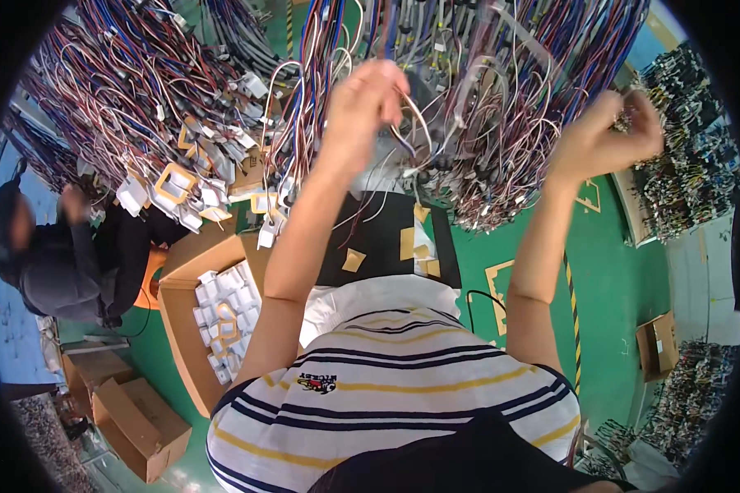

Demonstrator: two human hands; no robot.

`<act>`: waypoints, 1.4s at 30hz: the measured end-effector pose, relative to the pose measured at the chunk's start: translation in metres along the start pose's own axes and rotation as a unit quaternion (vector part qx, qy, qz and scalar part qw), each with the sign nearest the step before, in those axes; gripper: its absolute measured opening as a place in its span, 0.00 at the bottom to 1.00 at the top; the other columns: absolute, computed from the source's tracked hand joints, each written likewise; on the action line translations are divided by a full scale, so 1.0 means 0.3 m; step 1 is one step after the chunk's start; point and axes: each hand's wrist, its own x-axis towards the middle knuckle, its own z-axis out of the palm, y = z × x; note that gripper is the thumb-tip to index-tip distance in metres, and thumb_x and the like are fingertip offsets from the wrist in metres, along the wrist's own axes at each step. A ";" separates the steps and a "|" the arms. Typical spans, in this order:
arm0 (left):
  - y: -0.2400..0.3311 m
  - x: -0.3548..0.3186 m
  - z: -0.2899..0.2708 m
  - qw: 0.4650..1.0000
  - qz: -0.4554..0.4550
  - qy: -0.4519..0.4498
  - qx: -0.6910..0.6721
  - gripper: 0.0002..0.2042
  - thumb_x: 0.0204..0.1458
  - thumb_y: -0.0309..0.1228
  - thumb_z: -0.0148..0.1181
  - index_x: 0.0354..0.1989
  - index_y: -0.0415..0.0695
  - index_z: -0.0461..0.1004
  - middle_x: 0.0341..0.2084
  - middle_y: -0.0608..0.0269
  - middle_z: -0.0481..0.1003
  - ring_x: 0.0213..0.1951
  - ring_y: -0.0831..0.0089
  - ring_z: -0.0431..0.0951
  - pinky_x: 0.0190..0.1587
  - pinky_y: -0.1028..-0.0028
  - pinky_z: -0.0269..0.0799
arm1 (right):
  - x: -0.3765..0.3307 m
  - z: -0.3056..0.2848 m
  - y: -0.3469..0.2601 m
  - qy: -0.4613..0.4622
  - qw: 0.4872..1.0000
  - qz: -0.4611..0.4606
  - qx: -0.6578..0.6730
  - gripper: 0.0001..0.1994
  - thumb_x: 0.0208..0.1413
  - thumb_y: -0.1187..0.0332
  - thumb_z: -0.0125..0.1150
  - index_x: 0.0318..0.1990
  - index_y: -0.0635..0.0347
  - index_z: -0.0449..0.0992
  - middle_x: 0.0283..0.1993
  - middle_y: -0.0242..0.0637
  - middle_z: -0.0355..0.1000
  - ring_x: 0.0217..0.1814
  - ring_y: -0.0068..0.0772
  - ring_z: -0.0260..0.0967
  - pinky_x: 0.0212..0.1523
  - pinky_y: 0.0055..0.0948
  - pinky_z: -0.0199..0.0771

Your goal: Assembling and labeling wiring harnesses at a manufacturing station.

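My left hand (pixel 368 103) is raised among the hanging wires at the top middle. Its fingers are closed round a bundle of thin wires (pixel 420 123), and a white one loops out beside them. My right hand (pixel 607 138) is held up to the right of the hanging bundles, thumb and fingers curled together; what lies between them, if anything, is too small or blurred to name. Between my hands hang dense blue, red-brown and white wires (pixel 501 156) with small connectors at their ends.
Wire bundles with white box-shaped ends (pixel 131 195) hang at the left. An open cardboard box (pixel 181 345) beside me holds white pieces. Tan scraps (pixel 353 260) lie on black material before me. A person in dark clothing (pixel 62 255) is at the left. More wires (pixel 686 148) hang far right.
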 end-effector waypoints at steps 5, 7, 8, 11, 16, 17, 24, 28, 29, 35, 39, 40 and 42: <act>0.100 -0.163 -0.012 0.977 0.043 -0.061 -0.197 0.08 0.50 0.25 0.56 0.23 0.45 0.63 0.24 0.63 0.67 0.24 0.77 0.67 0.29 0.80 0.62 | -0.306 0.093 -0.212 -0.672 0.693 0.031 0.259 0.15 0.57 0.59 0.51 0.41 0.61 0.75 0.41 0.46 0.73 0.49 0.49 0.67 0.52 0.44 0.62; 0.186 -0.164 -0.057 0.988 0.096 -0.039 -0.111 0.07 0.49 0.21 0.54 0.24 0.45 0.62 0.30 0.58 0.70 0.34 0.71 0.72 0.39 0.76 0.67 | -0.437 0.101 -0.036 -0.663 0.730 -0.150 0.070 0.15 0.54 0.58 0.54 0.39 0.58 0.77 0.42 0.42 0.74 0.53 0.43 0.67 0.59 0.43 0.57; 0.225 -0.173 -0.083 0.994 0.107 0.009 -0.023 0.07 0.49 0.19 0.53 0.25 0.44 0.62 0.34 0.56 0.71 0.41 0.68 0.74 0.45 0.72 0.69 | -0.491 0.082 0.039 -0.672 0.711 -0.195 -0.074 0.13 0.51 0.60 0.56 0.39 0.56 0.78 0.42 0.40 0.75 0.57 0.40 0.65 0.60 0.43 0.56; 0.252 -0.197 -0.134 0.959 0.080 0.080 0.259 0.11 0.52 0.16 0.44 0.43 0.38 0.66 0.52 0.49 0.67 0.58 0.59 0.66 0.57 0.64 0.63 | -0.538 0.047 0.151 -0.631 0.710 -0.188 -0.250 0.08 0.46 0.63 0.60 0.34 0.51 0.78 0.42 0.34 0.74 0.53 0.38 0.66 0.58 0.43 0.55; 0.117 -0.305 -0.114 0.760 0.193 0.163 0.599 0.09 0.56 0.20 0.44 0.45 0.36 0.64 0.32 0.59 0.67 0.32 0.70 0.68 0.39 0.72 0.66 | -0.493 0.034 -0.161 -0.468 0.866 0.032 0.170 0.10 0.50 0.71 0.56 0.40 0.57 0.74 0.43 0.35 0.74 0.48 0.39 0.69 0.49 0.38 0.64; 0.117 -0.343 -0.058 0.896 0.103 0.148 0.405 0.07 0.57 0.22 0.44 0.43 0.37 0.64 0.29 0.61 0.67 0.28 0.75 0.66 0.32 0.76 0.63 | -0.515 0.054 -0.202 -0.476 0.833 0.043 0.278 0.12 0.50 0.72 0.56 0.44 0.58 0.73 0.43 0.38 0.73 0.48 0.40 0.69 0.48 0.37 0.66; 0.208 -0.633 -0.087 0.997 -0.072 0.011 0.027 0.10 0.60 0.28 0.45 0.38 0.34 0.69 0.19 0.69 0.64 0.17 0.85 0.58 0.20 0.83 0.53 | -0.722 0.163 0.071 -0.416 0.905 0.081 0.019 0.16 0.50 0.77 0.51 0.48 0.66 0.71 0.44 0.48 0.72 0.46 0.35 0.71 0.47 0.31 0.70; 0.120 -0.681 -0.078 0.933 -0.242 0.177 0.197 0.10 0.60 0.30 0.45 0.40 0.38 0.71 0.22 0.68 0.67 0.24 0.80 0.65 0.25 0.79 0.59 | -0.460 -0.128 -0.281 -0.270 0.924 0.084 0.256 0.07 0.44 0.81 0.49 0.31 0.68 0.73 0.30 0.44 0.72 0.35 0.39 0.71 0.41 0.31 0.71; 0.045 -0.668 -0.060 0.946 -0.158 0.130 0.253 0.08 0.57 0.28 0.47 0.38 0.39 0.72 0.24 0.63 0.69 0.27 0.71 0.69 0.29 0.73 0.63 | -0.473 -0.148 -0.270 -0.290 0.903 0.095 0.304 0.07 0.44 0.81 0.49 0.31 0.68 0.73 0.30 0.44 0.72 0.35 0.39 0.71 0.41 0.31 0.71; 0.041 -0.776 -0.126 0.857 -0.217 0.055 0.464 0.10 0.56 0.38 0.52 0.34 0.44 0.70 0.24 0.55 0.72 0.28 0.52 0.74 0.30 0.58 0.67 | -0.547 -0.057 -0.112 -0.646 0.677 -0.088 0.343 0.11 0.54 0.64 0.50 0.33 0.62 0.73 0.26 0.42 0.69 0.29 0.48 0.67 0.34 0.40 0.65; -0.056 -0.976 -0.241 0.771 -0.267 0.157 0.556 0.13 0.55 0.41 0.52 0.27 0.44 0.69 0.20 0.55 0.71 0.27 0.52 0.73 0.28 0.60 0.68 | -0.614 -0.063 -0.244 -0.772 0.535 -0.144 0.311 0.10 0.54 0.63 0.51 0.31 0.62 0.72 0.25 0.46 0.69 0.29 0.52 0.67 0.32 0.42 0.64; -0.115 -0.991 -0.212 0.734 -0.284 0.181 0.590 0.13 0.55 0.41 0.52 0.27 0.44 0.69 0.21 0.55 0.71 0.27 0.53 0.73 0.28 0.60 0.68 | -0.645 -0.097 -0.364 -0.827 0.441 -0.081 0.339 0.08 0.52 0.66 0.54 0.30 0.61 0.70 0.26 0.47 0.70 0.30 0.52 0.68 0.30 0.42 0.64; -0.185 -0.962 -0.184 0.809 -0.211 0.223 0.501 0.10 0.54 0.37 0.52 0.28 0.45 0.71 0.23 0.57 0.71 0.28 0.56 0.74 0.30 0.62 0.70 | -0.729 -0.164 -0.529 -0.853 0.321 -0.109 0.397 0.05 0.53 0.68 0.54 0.32 0.59 0.72 0.28 0.44 0.71 0.30 0.49 0.69 0.30 0.39 0.65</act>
